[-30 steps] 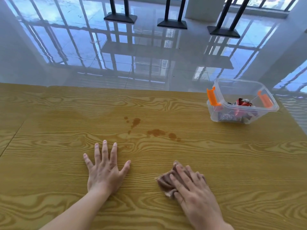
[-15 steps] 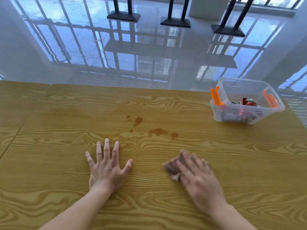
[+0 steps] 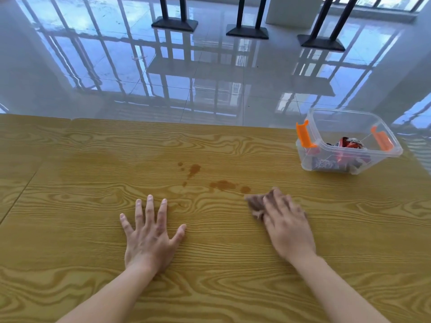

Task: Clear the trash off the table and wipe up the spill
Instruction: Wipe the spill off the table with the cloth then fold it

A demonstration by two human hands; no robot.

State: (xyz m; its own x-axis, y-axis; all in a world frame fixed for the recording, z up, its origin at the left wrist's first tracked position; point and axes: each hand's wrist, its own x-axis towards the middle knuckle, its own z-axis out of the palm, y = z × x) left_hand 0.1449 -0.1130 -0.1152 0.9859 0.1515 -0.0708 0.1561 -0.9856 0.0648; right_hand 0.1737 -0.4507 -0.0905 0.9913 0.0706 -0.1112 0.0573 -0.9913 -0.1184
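A brown spill [image 3: 224,184] lies in several drops and small puddles on the wooden table [image 3: 93,159], just beyond my hands. My right hand [image 3: 288,223] presses a crumpled brown cloth [image 3: 256,202] flat on the table, its edge just short of the rightmost drop. My left hand [image 3: 150,234] lies flat with fingers spread, holding nothing, nearer to me than the spill's left drops. A clear plastic bin [image 3: 349,127] with orange latches stands at the far right and holds crumpled wrappers [image 3: 349,143].
The table's far edge runs across the middle of the view, with a glossy tiled floor beyond it. Black table bases [image 3: 175,24] stand on the floor far off. A seam in the tabletop runs at the left.
My right hand has slid the cloth forward and a little right, up to the edge of the spill. My left hand has stayed flat in place.
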